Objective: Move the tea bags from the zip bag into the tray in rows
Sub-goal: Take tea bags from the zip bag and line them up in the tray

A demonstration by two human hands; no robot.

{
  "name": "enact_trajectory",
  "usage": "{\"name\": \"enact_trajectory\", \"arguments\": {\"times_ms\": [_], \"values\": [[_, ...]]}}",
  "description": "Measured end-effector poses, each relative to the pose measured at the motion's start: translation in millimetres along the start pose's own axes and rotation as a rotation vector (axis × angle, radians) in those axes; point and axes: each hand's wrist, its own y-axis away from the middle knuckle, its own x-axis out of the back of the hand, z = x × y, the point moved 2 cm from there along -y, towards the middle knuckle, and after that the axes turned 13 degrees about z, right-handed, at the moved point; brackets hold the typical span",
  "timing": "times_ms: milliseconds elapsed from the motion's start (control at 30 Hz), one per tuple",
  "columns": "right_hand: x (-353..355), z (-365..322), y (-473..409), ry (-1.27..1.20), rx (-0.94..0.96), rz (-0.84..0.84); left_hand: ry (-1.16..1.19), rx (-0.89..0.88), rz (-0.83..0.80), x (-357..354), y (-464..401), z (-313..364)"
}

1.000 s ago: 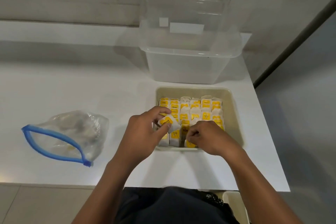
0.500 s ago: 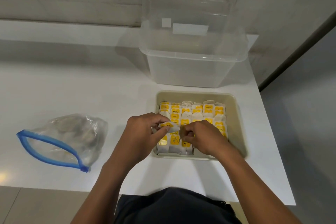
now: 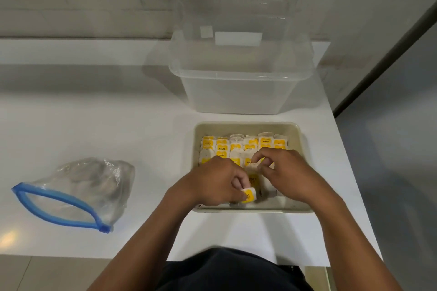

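A beige tray (image 3: 298, 132) on the white counter holds several rows of white tea bags with yellow tags (image 3: 222, 145). My left hand (image 3: 214, 181) is over the tray's near left part, fingers pinched on one tea bag (image 3: 248, 195) at the front row. My right hand (image 3: 287, 173) is over the tray's near right part, its thumb and forefinger pinching a tea bag among the rows. The clear zip bag (image 3: 78, 188) with a blue zipper lies open on the counter to the left, apart from both hands.
A clear plastic storage box (image 3: 238, 87) stands just behind the tray. The white counter (image 3: 94, 120) ends close to the tray's right side and near my body. A tiled wall runs along the back.
My left hand has dropped from the middle of the tray toward its front edge with a tea bag. My right hand has shifted farther into the tray and to the right.
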Motion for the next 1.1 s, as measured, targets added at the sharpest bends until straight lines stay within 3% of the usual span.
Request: {"name": "enact_trajectory", "arguments": {"times_ms": [100,400,700,867,1100], "values": [[8.5,5.7,1.5,0.001,-0.02,-0.019,-0.063,0.031,-0.041,-16.2,-18.7,3.8],[-6.0,15.3,0.9,0.171,-0.019,-0.151,-0.532,-0.014,0.081,-34.7,-52.8,3.2],[-21.9,11.4,-3.7,0.208,-0.017,-0.168,-0.446,-0.092,0.164,-26.1,-49.3,-11.8],[-25.9,11.7,-5.5,0.213,0.003,-0.185,-0.489,-0.04,0.084,-16.7,-38.7,-23.2],[-14.9,12.9,1.4,0.157,-0.002,-0.359,-0.516,-0.023,0.091,-22.2,-35.0,-24.8]]}}
